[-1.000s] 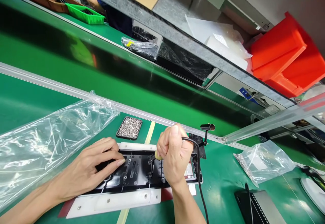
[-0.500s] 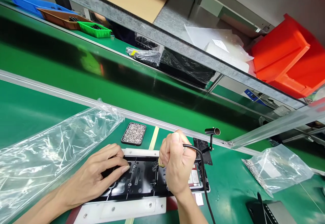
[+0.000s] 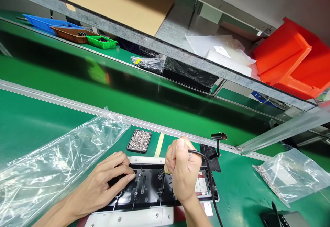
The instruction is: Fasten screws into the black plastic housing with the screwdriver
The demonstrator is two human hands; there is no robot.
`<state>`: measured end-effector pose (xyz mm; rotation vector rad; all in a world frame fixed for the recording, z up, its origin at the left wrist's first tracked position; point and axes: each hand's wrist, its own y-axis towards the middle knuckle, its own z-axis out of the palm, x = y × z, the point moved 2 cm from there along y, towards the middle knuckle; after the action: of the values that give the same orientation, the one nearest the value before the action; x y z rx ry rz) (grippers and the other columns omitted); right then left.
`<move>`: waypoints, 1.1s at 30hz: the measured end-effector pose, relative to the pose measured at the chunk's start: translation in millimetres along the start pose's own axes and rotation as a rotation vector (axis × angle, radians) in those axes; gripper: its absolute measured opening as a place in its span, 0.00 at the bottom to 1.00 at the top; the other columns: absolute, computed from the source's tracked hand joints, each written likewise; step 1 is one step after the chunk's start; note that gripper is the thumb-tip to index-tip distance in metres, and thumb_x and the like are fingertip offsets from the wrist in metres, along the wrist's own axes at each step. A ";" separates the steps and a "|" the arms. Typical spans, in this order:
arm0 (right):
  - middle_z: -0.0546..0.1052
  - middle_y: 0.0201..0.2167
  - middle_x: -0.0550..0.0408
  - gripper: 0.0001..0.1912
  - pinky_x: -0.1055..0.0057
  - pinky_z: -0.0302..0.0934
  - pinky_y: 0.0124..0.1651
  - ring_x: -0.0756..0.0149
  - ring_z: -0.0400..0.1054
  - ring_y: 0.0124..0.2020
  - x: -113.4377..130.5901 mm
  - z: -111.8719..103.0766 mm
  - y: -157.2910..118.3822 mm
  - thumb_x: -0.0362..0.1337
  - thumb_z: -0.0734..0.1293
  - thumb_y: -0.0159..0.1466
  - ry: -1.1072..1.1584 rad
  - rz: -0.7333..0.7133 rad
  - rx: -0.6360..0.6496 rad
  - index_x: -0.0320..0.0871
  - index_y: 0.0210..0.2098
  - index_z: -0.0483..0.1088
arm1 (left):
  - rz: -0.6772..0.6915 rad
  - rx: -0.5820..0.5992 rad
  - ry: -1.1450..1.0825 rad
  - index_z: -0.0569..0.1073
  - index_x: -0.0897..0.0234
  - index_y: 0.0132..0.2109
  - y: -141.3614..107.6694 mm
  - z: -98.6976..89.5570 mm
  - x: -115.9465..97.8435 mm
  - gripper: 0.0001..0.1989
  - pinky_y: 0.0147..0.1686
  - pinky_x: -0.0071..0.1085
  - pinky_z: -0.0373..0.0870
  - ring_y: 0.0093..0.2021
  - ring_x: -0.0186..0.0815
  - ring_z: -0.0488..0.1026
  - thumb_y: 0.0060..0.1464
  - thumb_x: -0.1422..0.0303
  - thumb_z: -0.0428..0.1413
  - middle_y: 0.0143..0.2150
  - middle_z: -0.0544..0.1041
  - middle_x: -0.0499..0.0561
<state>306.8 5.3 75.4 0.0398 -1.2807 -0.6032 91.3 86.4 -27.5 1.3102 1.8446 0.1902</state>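
A long black plastic housing lies in a white fixture. My left hand rests over its left part, fingers curled and thumb and index tips together; whatever is between them is hidden. My right hand is closed in a fist round a corded tool that looks like a soldering iron. Only its yellowish collar and metal end show below the fist, pointing down at the middle of the housing. A black cord leaves the top of the fist. Behind the fixture lies a small black tray of tiny metal pieces.
Clear plastic film covers the left bench. A small metal tube on a stand rises behind my right hand. At right lies a bag of metal pieces. Overhead, a metal shelf carries a red bin.
The view has shifted slightly, so everything appears a little lower and further right. Both hands keep about the same place on the housing, the right one still gripping the tool.
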 end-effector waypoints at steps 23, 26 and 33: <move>0.57 0.20 0.68 0.28 0.78 0.46 0.18 0.76 0.49 0.19 4.5 1.6 5.9 0.45 0.70 0.84 0.021 -0.066 -0.006 0.50 0.29 0.58 | -0.007 0.001 -0.047 0.85 0.61 0.49 -4.9 0.2 7.6 0.12 0.47 0.35 0.71 0.45 0.38 0.75 0.83 0.73 0.57 0.44 0.79 0.51; 0.57 0.20 0.68 0.28 0.78 0.47 0.18 0.76 0.49 0.19 4.1 1.1 5.7 0.44 0.70 0.84 0.017 -0.063 -0.008 0.49 0.29 0.58 | -0.006 0.011 -0.054 0.85 0.60 0.50 -6.8 1.4 7.8 0.12 0.48 0.35 0.70 0.46 0.37 0.75 0.84 0.72 0.57 0.44 0.79 0.51; 0.58 0.20 0.68 0.28 0.77 0.45 0.17 0.76 0.48 0.18 5.6 1.2 5.0 0.46 0.70 0.83 0.009 -0.065 -0.011 0.49 0.29 0.58 | 0.011 0.002 -0.038 0.84 0.58 0.50 -5.9 1.3 8.0 0.11 0.47 0.36 0.70 0.45 0.38 0.75 0.84 0.71 0.57 0.44 0.78 0.50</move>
<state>308.6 7.4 82.5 0.0747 -1.2707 -0.6651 87.3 90.1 -35.9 1.3166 1.8061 0.1683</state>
